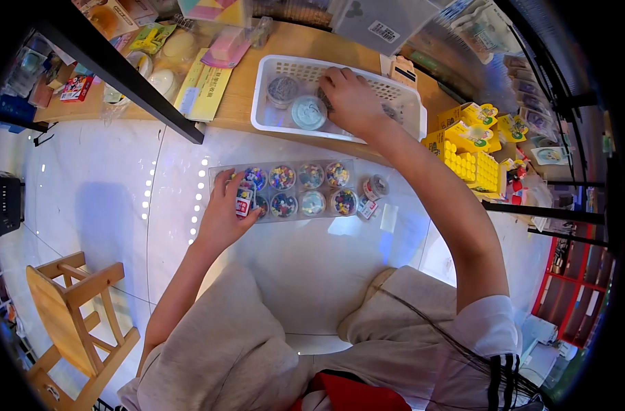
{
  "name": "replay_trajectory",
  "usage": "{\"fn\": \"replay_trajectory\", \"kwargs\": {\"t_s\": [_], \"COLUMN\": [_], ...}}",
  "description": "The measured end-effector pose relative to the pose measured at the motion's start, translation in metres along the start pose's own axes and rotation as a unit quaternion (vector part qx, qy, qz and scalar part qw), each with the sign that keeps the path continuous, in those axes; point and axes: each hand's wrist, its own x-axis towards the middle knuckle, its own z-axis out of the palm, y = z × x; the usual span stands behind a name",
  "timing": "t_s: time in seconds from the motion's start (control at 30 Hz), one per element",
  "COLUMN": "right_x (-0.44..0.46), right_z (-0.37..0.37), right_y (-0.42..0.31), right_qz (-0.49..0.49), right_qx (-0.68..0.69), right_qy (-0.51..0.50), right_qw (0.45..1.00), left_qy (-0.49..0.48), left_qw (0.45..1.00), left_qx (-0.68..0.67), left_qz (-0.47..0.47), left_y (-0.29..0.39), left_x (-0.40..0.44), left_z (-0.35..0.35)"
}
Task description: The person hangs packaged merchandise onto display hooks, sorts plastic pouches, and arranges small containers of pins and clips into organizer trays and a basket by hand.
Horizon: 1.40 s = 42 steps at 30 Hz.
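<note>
My left hand (222,218), at nine o'clock, is narrowed around a labelled tub (243,198) over the near-left end of the clear tray (297,191). A light pinch on its sides seems best, with no weight pressed on the bead-filled tubs (283,177) below. The tray lies just off centre, toward ten o'clock. Near its right end, toward two o'clock, is a loose tub (376,185); I'd keep my right wrist high enough to miss it. Farther out, at twelve o'clock, my right hand (354,103) reaches into the white basket (300,67), fingers bent downward; I can't tell whether they grip anything. The pale-blue tub (309,112) is just beside them, so straight-down fingertips would disturb it least. Yellow boxes (466,161) stand farther out at two o'clock.
</note>
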Motion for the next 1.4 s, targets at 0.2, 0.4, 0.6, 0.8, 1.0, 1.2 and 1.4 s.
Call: {"fn": "replay_trajectory", "kwargs": {"t_s": [0.2,0.4,0.6,0.8,1.0,1.2,1.4], "right_x": [0.003,0.014,0.011,0.022,0.023,0.003,-0.004], "right_z": [0.003,-0.021,-0.031,-0.036,-0.013,-0.014,-0.020], "right_y": [-0.002,0.003,0.026,0.012,0.011,0.014,0.016], "right_qz": [-0.005,0.082,0.044,0.014,-0.083,-0.004,-0.018], "right_qx": [-0.079,0.020,0.035,0.040,-0.062,-0.041,-0.046], "right_qy": [-0.022,-0.053,0.067,0.048,-0.001,-0.040,0.013], "right_qw": [0.997,0.995,0.996,0.998,0.995,0.998,0.999], "left_qy": [-0.014,-0.037,-0.060,-0.075,-0.069,-0.069,-0.072], "left_qw": [1.000,0.999,0.998,0.991,0.992,0.992,0.992], "left_qx": [0.008,0.000,0.018,0.096,0.095,0.094,0.087], "left_qz": [0.006,-0.028,0.000,0.049,0.049,0.053,0.055], "left_y": [-0.002,0.003,0.011,0.021,0.019,0.017,0.019], "left_x": [0.003,0.004,0.005,0.010,0.010,0.010,0.008], "left_z": [-0.001,-0.004,0.003,0.011,0.011,0.012,0.008]}}
